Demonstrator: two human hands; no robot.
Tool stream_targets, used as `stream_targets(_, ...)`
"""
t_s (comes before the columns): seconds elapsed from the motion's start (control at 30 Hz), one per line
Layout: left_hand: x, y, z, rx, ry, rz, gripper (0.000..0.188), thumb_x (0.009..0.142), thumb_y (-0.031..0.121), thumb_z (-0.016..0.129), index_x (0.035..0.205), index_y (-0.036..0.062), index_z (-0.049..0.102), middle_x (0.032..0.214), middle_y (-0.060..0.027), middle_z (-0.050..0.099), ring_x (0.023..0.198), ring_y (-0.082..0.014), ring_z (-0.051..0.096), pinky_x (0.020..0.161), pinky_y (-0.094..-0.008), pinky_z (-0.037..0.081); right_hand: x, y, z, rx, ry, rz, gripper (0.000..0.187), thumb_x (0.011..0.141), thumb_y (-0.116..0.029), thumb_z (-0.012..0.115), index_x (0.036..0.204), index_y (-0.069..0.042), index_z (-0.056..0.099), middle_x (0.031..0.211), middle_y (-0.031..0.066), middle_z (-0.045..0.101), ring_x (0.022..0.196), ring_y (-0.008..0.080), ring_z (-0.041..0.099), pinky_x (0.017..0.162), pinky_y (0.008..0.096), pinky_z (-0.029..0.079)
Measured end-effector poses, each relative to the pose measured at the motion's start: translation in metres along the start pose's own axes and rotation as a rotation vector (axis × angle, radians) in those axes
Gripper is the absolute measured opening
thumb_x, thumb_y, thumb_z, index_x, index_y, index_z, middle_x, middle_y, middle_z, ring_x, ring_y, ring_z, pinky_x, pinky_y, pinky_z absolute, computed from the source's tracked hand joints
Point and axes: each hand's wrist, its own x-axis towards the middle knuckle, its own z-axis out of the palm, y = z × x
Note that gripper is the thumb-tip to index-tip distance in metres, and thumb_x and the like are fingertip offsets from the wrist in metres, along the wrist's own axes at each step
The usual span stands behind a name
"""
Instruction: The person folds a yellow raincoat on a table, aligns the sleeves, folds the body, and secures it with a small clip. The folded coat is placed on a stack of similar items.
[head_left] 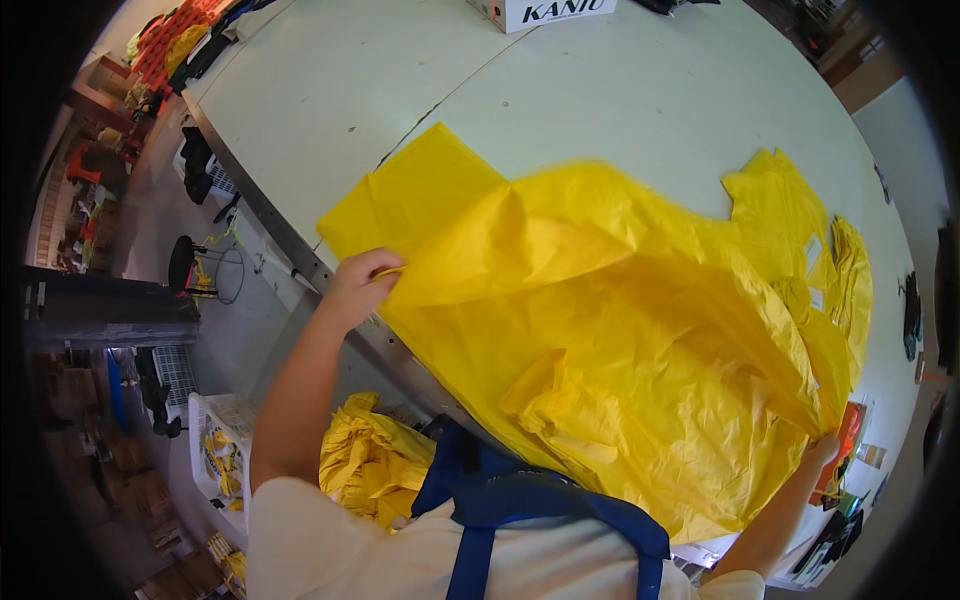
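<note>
A large, thin, slightly shiny yellow garment (640, 330) spreads over the near part of the pale table, its upper layer lifted and billowing. The edge at its left is pinched in my left hand (362, 288), the thumb and fingers closed on it beside the table's metal edge. At the far right, my right hand (824, 452) grips another edge of the same garment, its fingers partly hidden by the fabric. A crumpled, sleeve-like fold (560, 405) lies in the middle. Beyond the left hand, a flat yellow panel lies on the table; whether it is joined to the garment I cannot tell.
Folded yellow garments (780, 205) with white labels lie at the right. A white box (545, 14) stands at the far edge. Below the table, left of my body, are a yellow fabric heap (370, 460) and a white basket (205, 420). A black stool (183, 264) stands on the floor.
</note>
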Motion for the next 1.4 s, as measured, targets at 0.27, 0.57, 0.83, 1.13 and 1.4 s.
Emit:
stream_targets(0.27, -0.079, -0.046, 0.023, 0.352, -0.490, -0.284, 0.029, 0.080, 0.011, 0.063, 0.108, 0.0035, 0.061, 0.103, -0.0114, 0.066, 0.093, -0.0226, 0.063, 0.083, -0.0327, 0.049, -0.088, 0.037, -0.014, 0.280, 0.132, 0.466, 0.011, 0.082, -0.020, 0.049, 0.077, -0.010, 0.051, 0.058, 0.0031, 0.045, 0.040, 0.0148, 0.034, 0.037, 0.0248, 0.027)
stream_targets(0.57, -0.040, -0.014, 0.096, 0.448, -0.450, -0.122, 0.032, 0.080, 0.030, 0.068, 0.097, 0.0025, 0.063, 0.087, -0.0146, 0.064, 0.080, -0.0299, 0.061, 0.072, -0.0351, 0.047, -0.149, -0.036, 0.012, 0.139, 0.061, 0.390, 0.020, 0.087, -0.031, 0.056, 0.081, -0.012, 0.054, 0.057, 0.0004, 0.042, 0.043, 0.0116, 0.038, 0.038, 0.0228, 0.031)
stream_targets(0.83, -0.045, 0.069, -0.083, -0.686, 0.089, -0.140, 0.029, 0.089, 0.015, 0.059, 0.114, -0.0005, 0.057, 0.096, -0.0070, 0.066, 0.082, -0.0161, 0.063, 0.077, -0.0282, 0.049, -0.085, -0.055, -0.066, 0.677, 0.105, 0.255, 0.028, 0.092, -0.029, 0.052, 0.107, -0.007, 0.058, 0.088, 0.0040, 0.060, 0.063, 0.0128, 0.055, 0.049, 0.0204, 0.044)
stream_targets(1.13, -0.066, 0.074, -0.159, -0.331, -0.075, -0.001, 0.038, 0.083, 0.016, 0.061, 0.119, 0.0078, 0.054, 0.083, 0.0013, 0.063, 0.081, -0.0093, 0.059, 0.062, -0.0254, 0.045, -0.111, -0.112, -0.083, 0.377, -0.033, 0.168, 0.031, 0.092, -0.039, 0.052, 0.080, -0.010, 0.053, 0.060, -0.0024, 0.040, 0.046, 0.0078, 0.035, 0.040, 0.0215, 0.028)
stream_targets(1.4, -0.019, -0.022, 0.001, -0.291, -0.039, -0.567, 0.067, 0.083, 0.036, 0.066, 0.135, 0.0033, 0.040, 0.123, -0.0069, 0.052, 0.099, -0.0169, 0.052, 0.073, -0.0327, 0.046, -0.113, -0.089, -0.063, 0.426, 0.013, 0.235, 0.032, 0.094, -0.040, 0.046, 0.086, -0.010, 0.057, 0.051, -0.0035, 0.041, 0.036, 0.0069, 0.031, 0.032, 0.0199, 0.022)
